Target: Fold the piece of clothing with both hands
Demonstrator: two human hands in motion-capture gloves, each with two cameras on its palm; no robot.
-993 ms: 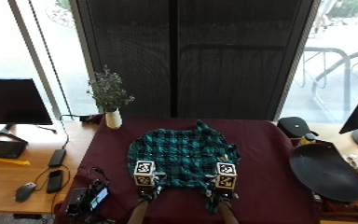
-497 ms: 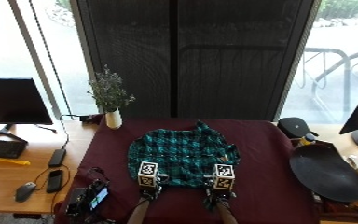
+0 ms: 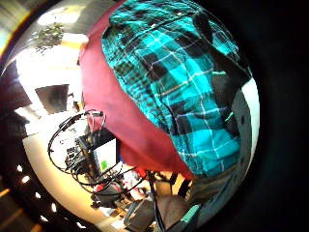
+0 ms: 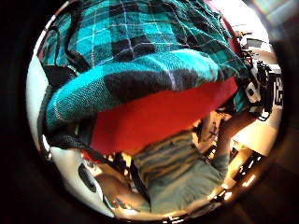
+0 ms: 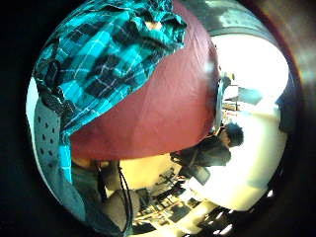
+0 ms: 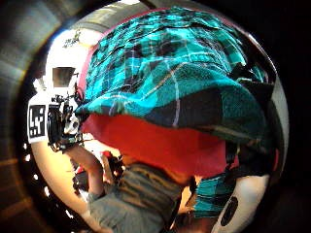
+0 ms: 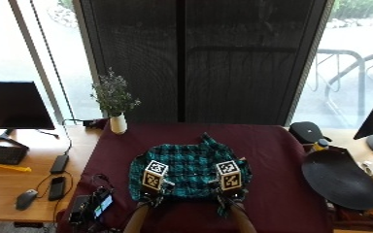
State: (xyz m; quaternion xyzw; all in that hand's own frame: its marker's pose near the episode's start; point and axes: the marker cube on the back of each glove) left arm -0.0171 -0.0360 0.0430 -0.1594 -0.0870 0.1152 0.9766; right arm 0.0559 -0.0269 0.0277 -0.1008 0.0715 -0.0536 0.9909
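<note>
Here the plaid shirt (image 7: pixel 190 165) lies on the maroon bench (image 7: pixel 277 160); left hand (image 7: pixel 153 187) and right hand (image 7: pixel 228 190) each pinch its near hem. Light, limp cloth, probably best held at corners.

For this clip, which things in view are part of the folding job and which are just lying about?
Part of the job: plaid shirt, left hand, right hand, maroon table.

Lying about: vase of flowers, two monitors, keyboard, mouse, black hat.
</note>
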